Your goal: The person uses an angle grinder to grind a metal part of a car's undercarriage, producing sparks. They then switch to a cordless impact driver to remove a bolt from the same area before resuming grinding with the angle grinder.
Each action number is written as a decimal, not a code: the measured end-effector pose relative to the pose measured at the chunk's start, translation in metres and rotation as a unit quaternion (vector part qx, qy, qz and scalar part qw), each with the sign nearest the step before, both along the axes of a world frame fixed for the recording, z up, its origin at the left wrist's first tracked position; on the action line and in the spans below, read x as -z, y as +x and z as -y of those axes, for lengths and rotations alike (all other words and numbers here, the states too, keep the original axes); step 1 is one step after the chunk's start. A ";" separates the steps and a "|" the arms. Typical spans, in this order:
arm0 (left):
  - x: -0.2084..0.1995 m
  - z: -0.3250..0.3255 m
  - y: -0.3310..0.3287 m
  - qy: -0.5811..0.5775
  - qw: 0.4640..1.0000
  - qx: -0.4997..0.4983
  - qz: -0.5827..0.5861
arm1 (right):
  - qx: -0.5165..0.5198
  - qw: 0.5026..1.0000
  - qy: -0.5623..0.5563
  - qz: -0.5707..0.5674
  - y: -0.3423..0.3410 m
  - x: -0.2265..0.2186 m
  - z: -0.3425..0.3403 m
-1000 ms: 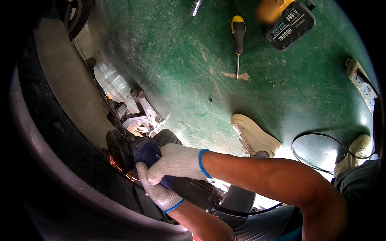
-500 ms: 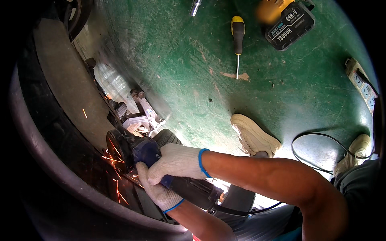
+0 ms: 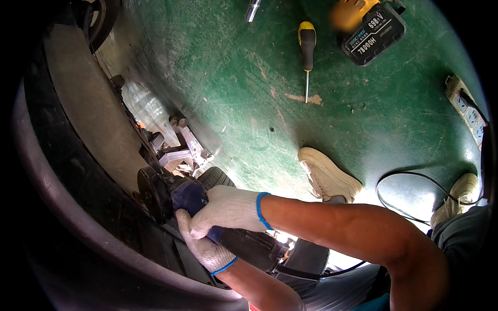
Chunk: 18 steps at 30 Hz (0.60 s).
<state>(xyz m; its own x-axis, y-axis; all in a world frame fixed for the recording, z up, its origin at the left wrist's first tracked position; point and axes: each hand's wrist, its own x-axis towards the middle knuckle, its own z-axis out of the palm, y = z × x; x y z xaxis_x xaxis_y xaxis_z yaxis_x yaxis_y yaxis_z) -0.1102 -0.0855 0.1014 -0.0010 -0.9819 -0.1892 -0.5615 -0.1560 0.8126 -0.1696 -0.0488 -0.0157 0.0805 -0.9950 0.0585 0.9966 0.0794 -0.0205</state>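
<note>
A blue and black angle grinder (image 3: 249, 249) lies slantwise at the lower middle, its dark disc (image 3: 149, 194) against the underside of a dark curved car body panel (image 3: 93, 119). My right hand (image 3: 228, 207), in a white knit glove with a blue cuff, wraps over the tool's body just behind its blue head. Below it, my left hand (image 3: 205, 249), gloved alike, is closed around the tool from the other side. Most of its fingers are hidden by the grinder. No sparks show at the disc.
On the green floor (image 3: 233, 93) lie a yellow and black screwdriver (image 3: 307, 49), a metal socket (image 3: 252, 10) and a yellow cordless tool with a black battery (image 3: 373, 33). A power strip (image 3: 467, 111) and looping cable (image 3: 381, 186) are at right. A jack (image 3: 189, 147) stands under the car.
Orange sparks were flying from the disc half a second ago and are gone now. Both hands and the grinder have hardly moved.
</note>
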 end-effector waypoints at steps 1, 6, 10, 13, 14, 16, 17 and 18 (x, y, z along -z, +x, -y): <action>0.001 0.000 0.001 -0.003 1.000 0.007 -0.001 | 0.000 1.000 0.002 -0.004 -0.004 0.001 -0.004; -0.002 0.001 0.003 0.004 1.000 0.024 0.005 | -0.003 1.000 -0.002 0.006 0.000 0.000 -0.003; -0.001 -0.001 0.002 -0.017 0.999 0.043 0.026 | -0.002 1.000 0.002 0.006 0.001 0.001 0.000; -0.001 -0.002 -0.002 -0.021 0.999 0.033 0.033 | -0.004 1.000 -0.002 0.021 0.003 0.001 0.001; -0.001 -0.002 -0.003 -0.023 0.999 0.026 0.032 | -0.007 1.000 -0.006 0.026 0.002 0.001 0.000; -0.001 0.000 0.001 -0.029 0.998 0.038 0.036 | -0.003 1.000 -0.009 0.027 -0.001 0.002 -0.002; -0.002 0.002 0.003 -0.032 0.998 0.044 0.038 | -0.001 1.000 -0.011 0.028 -0.002 0.002 -0.003; -0.002 0.003 0.003 -0.022 0.998 0.042 0.031 | -0.003 1.000 -0.010 0.023 -0.004 0.002 -0.004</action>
